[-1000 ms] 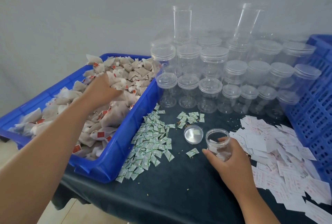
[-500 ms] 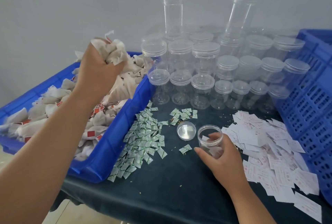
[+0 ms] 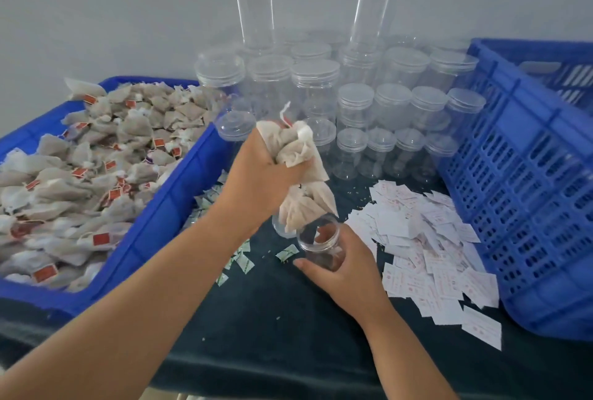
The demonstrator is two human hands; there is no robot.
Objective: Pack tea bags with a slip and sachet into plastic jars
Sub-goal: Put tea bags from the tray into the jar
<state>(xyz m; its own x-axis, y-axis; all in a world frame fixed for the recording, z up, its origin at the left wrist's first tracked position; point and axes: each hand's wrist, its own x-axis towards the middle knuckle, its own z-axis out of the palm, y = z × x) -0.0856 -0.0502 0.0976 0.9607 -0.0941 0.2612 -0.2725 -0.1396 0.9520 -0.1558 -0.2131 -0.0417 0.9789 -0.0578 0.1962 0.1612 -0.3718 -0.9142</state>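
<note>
Centre of the frame: the left hand [image 3: 261, 175] is clenched round a fistful of tea bags [image 3: 296, 151], and the lowest ones dangle right at the mouth of the open jar [image 3: 321, 244]. The right hand [image 3: 348, 271] has its fingers wrapped round that jar. The blue bin [image 3: 167, 207] heaped with more bags sits on the left. Green sachets [image 3: 244, 263] lie just left of the jar, white slips [image 3: 423, 239] to its right, and lidded jars [image 3: 356, 101] are stacked up top.
</note>
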